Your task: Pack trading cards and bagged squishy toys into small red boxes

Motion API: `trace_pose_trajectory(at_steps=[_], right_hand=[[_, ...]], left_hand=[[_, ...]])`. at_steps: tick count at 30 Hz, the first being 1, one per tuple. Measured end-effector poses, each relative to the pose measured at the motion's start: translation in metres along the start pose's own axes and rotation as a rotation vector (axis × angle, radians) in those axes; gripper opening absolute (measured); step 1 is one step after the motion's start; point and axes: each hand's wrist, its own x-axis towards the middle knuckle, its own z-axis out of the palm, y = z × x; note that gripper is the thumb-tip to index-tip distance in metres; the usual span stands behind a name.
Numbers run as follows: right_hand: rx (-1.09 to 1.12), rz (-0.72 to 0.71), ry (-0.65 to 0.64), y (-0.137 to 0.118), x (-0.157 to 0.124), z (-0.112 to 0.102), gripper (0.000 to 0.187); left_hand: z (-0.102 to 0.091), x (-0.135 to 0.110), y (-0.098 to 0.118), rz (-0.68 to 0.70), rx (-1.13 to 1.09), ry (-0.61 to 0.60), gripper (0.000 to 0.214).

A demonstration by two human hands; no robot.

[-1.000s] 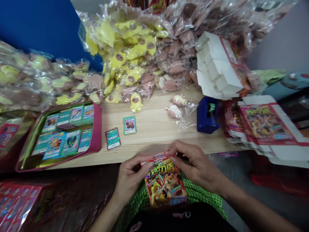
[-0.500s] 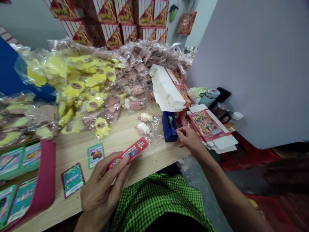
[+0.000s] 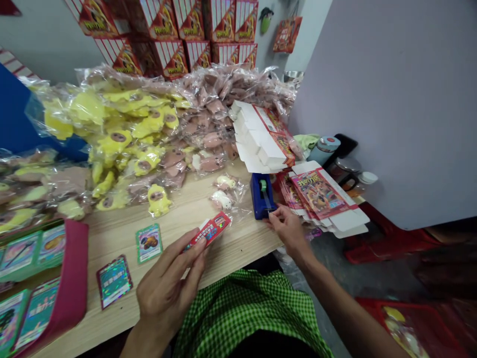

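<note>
Since our left hand (image 3: 167, 286) pinches the slim red box (image 3: 207, 231) over the table (image 3: 238, 243) and our half-open right hand (image 3: 287, 231) sits just beside the tape dispenser (image 3: 263, 196), a slack pinch could drop the box, or a careless knuckle could tip the dispenser.

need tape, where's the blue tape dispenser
Head view: the blue tape dispenser stands on the wooden table, just beyond the right hand, with flat printed cartons to its right.

Chinese title on the flat carton (image 3: 318, 193), too small to read.
</note>
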Motion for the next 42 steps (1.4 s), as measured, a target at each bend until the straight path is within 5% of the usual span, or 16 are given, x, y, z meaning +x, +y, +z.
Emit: trace_pose_trajectory(at_steps=[4, 8, 12, 15, 17, 21, 27, 37, 42], right_hand=[[-0.044, -0.047, 0.071, 0.006, -0.016, -0.002, 0.024], [-0.074, -0.283, 0.086, -0.03, -0.039, -0.012, 0.014], [0.243, -0.314, -0.352, -0.078, -0.059, -0.002, 0.012], [0.503, -0.228, -0.668, -0.102, -0.064, 0.02, 0.046], [0.56, -0.2, -0.743, -0.11, -0.063, 0.033, 0.067], [0.529, -0.181, -0.714, -0.113, -0.06, 0.047, 0.073], [0.528, -0.177, -0.643, -0.106, -0.065, 0.051, 0.072], [0.639, -0.083, -0.553, -0.103, -0.076, 0.06, 0.088], [0.654, 0.067, -0.613, -0.097, -0.074, 0.055, 0.095]], left_hand=[[0.001, 0.003, 0.0, 0.003, 0.042, 0.018, 0.038], [0.0, 0.01, 0.003, 0.035, 0.027, 0.008, 0.031], [-0.003, 0.013, 0.005, 0.026, 0.042, -0.008, 0.025], [-0.004, 0.012, 0.008, 0.02, 0.039, -0.022, 0.024], [-0.003, 0.011, 0.009, 0.012, 0.027, -0.015, 0.026], [-0.001, 0.01, 0.009, -0.011, 0.013, 0.019, 0.037], [-0.004, 0.014, 0.007, -0.014, -0.019, -0.091, 0.029], [-0.005, 0.047, 0.013, -0.293, -0.165, -0.216, 0.006], [-0.006, 0.045, 0.013, -0.164, 0.033, -0.171, 0.003]])
